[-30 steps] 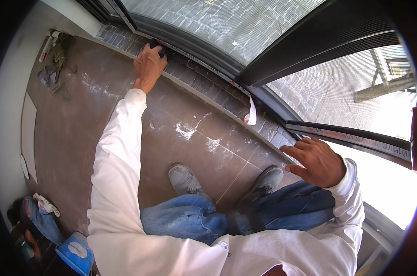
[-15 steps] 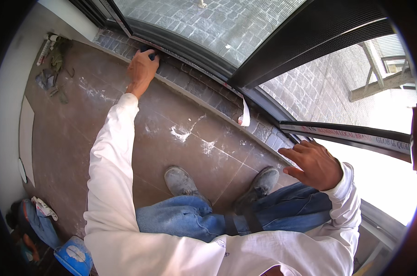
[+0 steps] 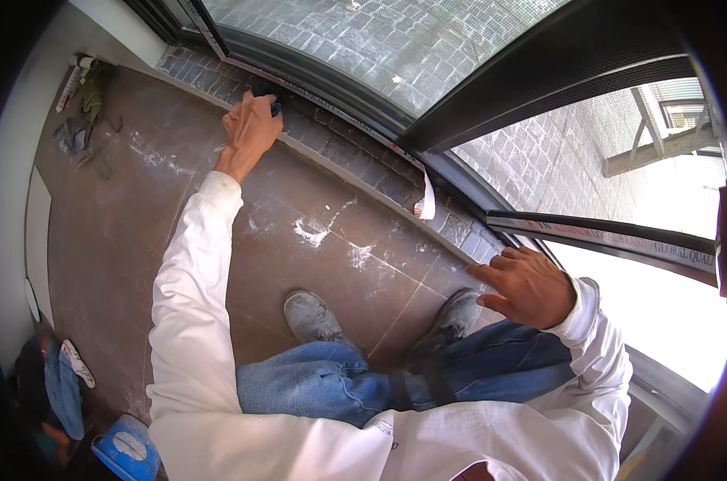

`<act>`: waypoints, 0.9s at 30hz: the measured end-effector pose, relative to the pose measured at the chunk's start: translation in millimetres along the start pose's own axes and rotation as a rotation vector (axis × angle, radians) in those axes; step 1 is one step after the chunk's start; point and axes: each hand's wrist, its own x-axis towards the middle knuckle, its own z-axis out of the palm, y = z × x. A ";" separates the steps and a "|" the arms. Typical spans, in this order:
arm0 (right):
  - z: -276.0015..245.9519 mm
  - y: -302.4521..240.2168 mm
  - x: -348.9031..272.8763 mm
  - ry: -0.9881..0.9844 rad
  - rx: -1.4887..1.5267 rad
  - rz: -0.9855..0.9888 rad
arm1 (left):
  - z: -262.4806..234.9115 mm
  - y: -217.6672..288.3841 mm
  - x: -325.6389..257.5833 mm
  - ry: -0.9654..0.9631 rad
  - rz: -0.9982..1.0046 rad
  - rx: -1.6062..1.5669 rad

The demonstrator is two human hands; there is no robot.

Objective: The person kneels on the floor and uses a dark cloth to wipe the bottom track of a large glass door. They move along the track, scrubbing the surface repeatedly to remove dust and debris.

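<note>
My left hand (image 3: 249,128) reaches far forward in a white sleeve and is closed on a small dark object (image 3: 265,92) pressed against the bottom track of the dark window frame (image 3: 323,84). The object is mostly hidden by my fingers. My right hand (image 3: 525,284) rests with fingers spread on my right knee, in blue jeans (image 3: 492,373), holding nothing. I crouch on brown floor tiles (image 3: 299,192) smeared with white dust, my two dusty shoes (image 3: 315,314) below me.
A strip of peeling white tape (image 3: 425,204) hangs from the frame's lower edge. Tools and rags (image 3: 83,104) lie in the far left corner. A blue container (image 3: 127,449) and cloths (image 3: 62,385) sit at the lower left by the white wall.
My left hand has slid along the window track with the dark object, and the view has shifted slightly. My right hand stays on my knee.
</note>
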 end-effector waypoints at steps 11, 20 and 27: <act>-6.1 7.2 -6.8 0.050 0.010 -0.020 | 13.6 -12.1 19.2 0.092 0.029 -0.105; -4.9 2.6 -2.2 0.017 -0.007 -0.032 | -6.7 24.8 14.1 -0.245 -0.145 -0.184; -5.2 -5.3 1.9 0.009 -0.025 -0.031 | 15.9 37.1 -18.8 0.000 0.076 -0.074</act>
